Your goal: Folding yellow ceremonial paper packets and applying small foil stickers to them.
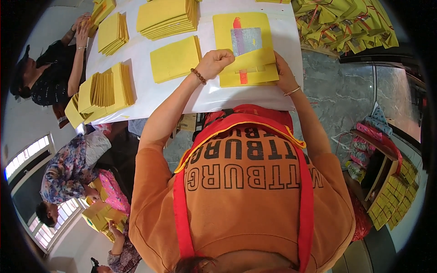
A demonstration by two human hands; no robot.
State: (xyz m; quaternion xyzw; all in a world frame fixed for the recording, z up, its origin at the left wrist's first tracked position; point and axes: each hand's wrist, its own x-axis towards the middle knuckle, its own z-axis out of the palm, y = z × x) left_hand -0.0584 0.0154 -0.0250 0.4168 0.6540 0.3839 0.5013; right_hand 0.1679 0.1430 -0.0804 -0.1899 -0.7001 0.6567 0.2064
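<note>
While apparently finished in yellow stacks (104,91) at upper left of the frame, not yet done at upper centre: with left hand (215,63) curled closed, pinching a half-folded yellow sheet (250,57); with right hand (285,76) bent at its right edge, impossible to tell whether gripping.

Passable over the bench (145,96) at twelve o'clock from the yellow sheet (249,56), along a narrow strip at three, and at six. Blocked at four by the right hand (286,76), at eight by the left hand (215,63), at nine by folded cards (174,59), at ten by a thicker stack (164,16).
</note>
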